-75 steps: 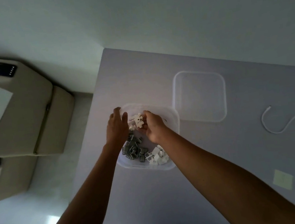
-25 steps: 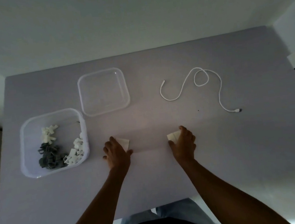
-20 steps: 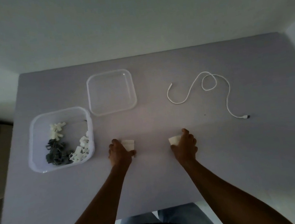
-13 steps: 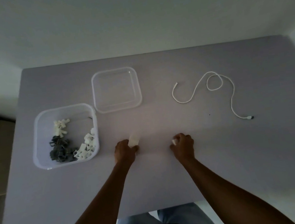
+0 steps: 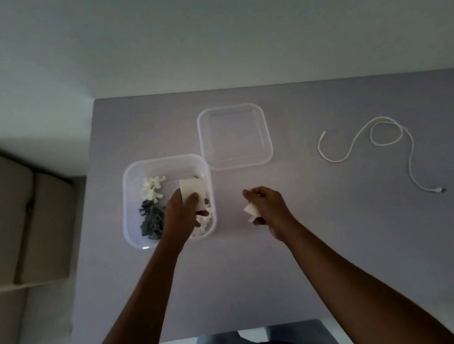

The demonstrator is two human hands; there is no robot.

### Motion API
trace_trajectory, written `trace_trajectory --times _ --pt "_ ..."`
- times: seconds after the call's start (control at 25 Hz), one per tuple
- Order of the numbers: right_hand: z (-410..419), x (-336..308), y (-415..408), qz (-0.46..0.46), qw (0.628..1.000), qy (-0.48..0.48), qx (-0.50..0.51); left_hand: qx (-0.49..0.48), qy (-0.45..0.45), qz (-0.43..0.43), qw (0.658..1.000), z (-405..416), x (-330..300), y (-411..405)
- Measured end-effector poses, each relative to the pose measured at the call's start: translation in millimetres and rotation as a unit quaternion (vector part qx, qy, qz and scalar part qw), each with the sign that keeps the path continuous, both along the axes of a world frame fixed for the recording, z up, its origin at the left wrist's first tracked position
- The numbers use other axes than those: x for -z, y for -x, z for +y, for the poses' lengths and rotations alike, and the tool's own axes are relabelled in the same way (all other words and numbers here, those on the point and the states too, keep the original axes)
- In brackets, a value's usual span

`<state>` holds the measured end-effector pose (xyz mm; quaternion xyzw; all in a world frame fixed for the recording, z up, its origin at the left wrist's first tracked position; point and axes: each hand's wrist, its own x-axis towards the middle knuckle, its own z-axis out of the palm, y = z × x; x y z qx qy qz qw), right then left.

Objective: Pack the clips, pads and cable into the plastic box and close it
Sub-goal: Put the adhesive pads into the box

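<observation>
Two hands are in view, each closed on a pale pad. Left hand [image 5: 181,216], left of frame centre: thumb and fingers are pinched on the lower edge of a square white pad [image 5: 193,194], which stands above the right half of the open plastic box [image 5: 128,184]. Whether the pad touches the contents beneath it cannot be told. Right hand [image 5: 265,205], just right of frame centre: fingers are curled inward around a second white pad [image 5: 250,212], of which only a folded or angled corner shows at the left side of the fist. This hand is held over bare table [image 5: 288,264], apart from the box.

Plastic box, clear with rounded corners, sits left of centre on the grey table. Inside it: a cluster of white clips [image 5: 153,188] at the upper left, a heap of dark grey clips [image 5: 151,219] at the lower left, and further white clips [image 5: 202,226] at the lower right, partly hidden by the left hand. Lid [image 5: 234,136], clear and square, lies flat on the table just beyond the box's upper right corner; the box is uncovered.

White cable [image 5: 379,139] lies loose on the table at the right of the frame, well apart from both hands and the box, with one loop near its middle and a plug end at lower right.

Both forearms reach in from the bottom edge. A beige upholstered seat [image 5: 2,216] fills the left edge of the frame, beside the table.
</observation>
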<state>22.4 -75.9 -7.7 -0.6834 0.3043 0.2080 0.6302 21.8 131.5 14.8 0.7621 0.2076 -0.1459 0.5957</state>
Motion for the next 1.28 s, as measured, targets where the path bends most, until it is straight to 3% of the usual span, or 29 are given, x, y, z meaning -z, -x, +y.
trace_trajectory --times 0.16,0.52,0.72,0.88,1.08,1.16,1.28 --pt "70.6 -26.4 -34.4 -0.039 0.995 -0.062 -0.062 -0.056 -0.055 0.036 0.996 71.0 14.8 -24.2" --pt "152.1 3.1 -82.7 -0.021 0.978 0.136 -0.160 -0.014 -0.071 0.102 0.992 93.2 44.5 -55.3" --pt "163.1 10.4 -91.7 0.023 0.983 0.131 -0.124 0.010 -0.072 0.109 0.991 79.5 58.3 -70.3" --pt "155.8 5.4 -88.3 0.030 0.976 0.126 -0.175 0.045 -0.104 0.122 0.986 71.4 82.7 -75.9" --pt "127.8 -7.5 -76.6 -0.031 0.958 0.140 -0.248 0.123 -0.238 0.086 0.960 45.5 44.9 -69.7" --pt "110.4 -13.5 -73.5 -0.078 0.967 0.124 -0.210 0.142 -0.295 0.056 0.943 33.9 33.1 -65.1" --pt "69.0 -24.4 -74.5 -0.102 0.985 0.079 -0.111 0.084 -0.302 -0.024 0.949 9.1 18.3 -62.9"
